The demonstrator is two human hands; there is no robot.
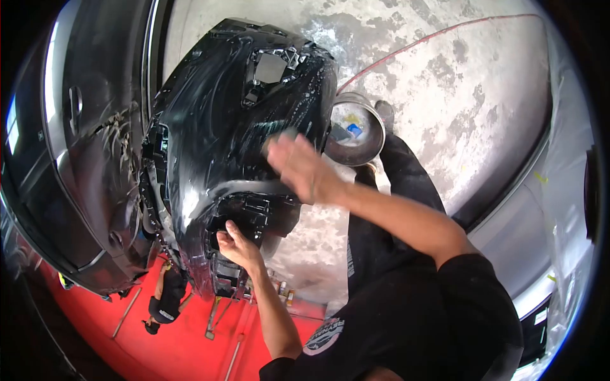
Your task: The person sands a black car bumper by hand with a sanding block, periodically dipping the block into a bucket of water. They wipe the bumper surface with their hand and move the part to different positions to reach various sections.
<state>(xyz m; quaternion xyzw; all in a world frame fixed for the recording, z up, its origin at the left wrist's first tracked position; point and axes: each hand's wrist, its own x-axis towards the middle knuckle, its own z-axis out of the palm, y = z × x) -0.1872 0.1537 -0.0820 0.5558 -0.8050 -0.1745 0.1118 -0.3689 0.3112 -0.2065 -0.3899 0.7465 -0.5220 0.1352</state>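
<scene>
A black car bumper cover (210, 127), wet and streaked with suds, fills the middle of the head view. My right hand (300, 166) lies over its surface, blurred by motion. At those fingertips the edge of a grey pad (290, 134) shows; the palm hides most of it. Lower down, my left hand (238, 246) grips the bumper cover by the edge of an opening, thumb up. Right beside the cover stands a metal bucket (381, 130) holding cloudy liquid, a blue piece (354, 131) and a dark grey piece.
A dark car (95, 146) stands close along the left. A red hose (432, 39) crosses the patchy concrete floor (470, 95). Plastic sheeting (569, 209) hangs on the right. Another person (168, 295) is on the red floor (143, 330) at lower left.
</scene>
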